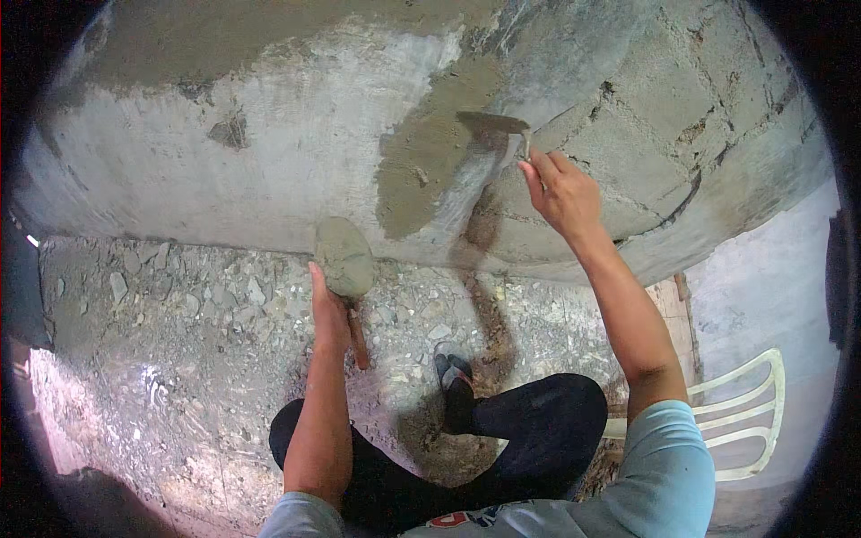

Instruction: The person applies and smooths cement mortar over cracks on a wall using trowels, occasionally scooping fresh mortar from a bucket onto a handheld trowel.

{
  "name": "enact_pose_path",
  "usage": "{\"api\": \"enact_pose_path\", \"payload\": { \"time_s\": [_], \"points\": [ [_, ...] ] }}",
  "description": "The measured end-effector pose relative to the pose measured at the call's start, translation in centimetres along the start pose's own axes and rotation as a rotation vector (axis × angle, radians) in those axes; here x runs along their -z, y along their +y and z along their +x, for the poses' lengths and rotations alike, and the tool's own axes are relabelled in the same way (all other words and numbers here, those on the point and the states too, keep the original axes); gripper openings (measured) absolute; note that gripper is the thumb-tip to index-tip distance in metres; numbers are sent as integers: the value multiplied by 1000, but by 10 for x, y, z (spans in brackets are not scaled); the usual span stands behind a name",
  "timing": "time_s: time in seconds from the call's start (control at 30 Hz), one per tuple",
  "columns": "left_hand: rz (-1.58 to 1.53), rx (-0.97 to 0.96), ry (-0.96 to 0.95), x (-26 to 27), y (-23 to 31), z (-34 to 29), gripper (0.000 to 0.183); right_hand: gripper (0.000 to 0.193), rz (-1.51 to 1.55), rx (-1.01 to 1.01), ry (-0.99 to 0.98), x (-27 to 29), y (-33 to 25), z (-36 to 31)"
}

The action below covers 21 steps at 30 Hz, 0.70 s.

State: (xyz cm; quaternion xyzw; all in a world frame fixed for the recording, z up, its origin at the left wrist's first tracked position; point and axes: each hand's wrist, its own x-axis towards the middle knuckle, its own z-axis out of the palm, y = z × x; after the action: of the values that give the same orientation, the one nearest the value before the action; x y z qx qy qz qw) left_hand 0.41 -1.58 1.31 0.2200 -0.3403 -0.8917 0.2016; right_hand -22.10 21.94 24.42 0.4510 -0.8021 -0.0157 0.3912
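My right hand [567, 193] is closed round the handle of a trowel [491, 119]. Its blade shows nearly edge-on at the wall, beside the right upper side of a wet mortar patch [417, 170]. Lower and to the left, my left hand [329, 309] grips a rounded, flat tool heaped with grey mortar [343, 255]. A brown handle [359, 339] sticks out below that hand. The left thumb shows along the tool's edge, while the other fingers are mostly hidden. This tool's exact kind is covered by the mortar.
The whitish wall [305, 134] carries a darker mortar band [260, 40] along its top. Rough, cracked masonry [655, 134] lies to the right. Stone rubble [188, 314] covers the ground at the wall's foot. A white plastic chair [762, 412] stands at my right, and my sandalled foot [455, 368] rests below.
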Motion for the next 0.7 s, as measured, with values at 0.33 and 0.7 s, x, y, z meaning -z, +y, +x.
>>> {"api": "enact_pose_path", "payload": {
  "time_s": [0.33,0.7],
  "points": [
    [-21,-29,25,8,8,-4,74,19,583,-218,-95,1,-18,-17],
    [-101,-36,76,6,-7,7,79,22,578,-107,-195,-81,-14,-62]
  ]
}}
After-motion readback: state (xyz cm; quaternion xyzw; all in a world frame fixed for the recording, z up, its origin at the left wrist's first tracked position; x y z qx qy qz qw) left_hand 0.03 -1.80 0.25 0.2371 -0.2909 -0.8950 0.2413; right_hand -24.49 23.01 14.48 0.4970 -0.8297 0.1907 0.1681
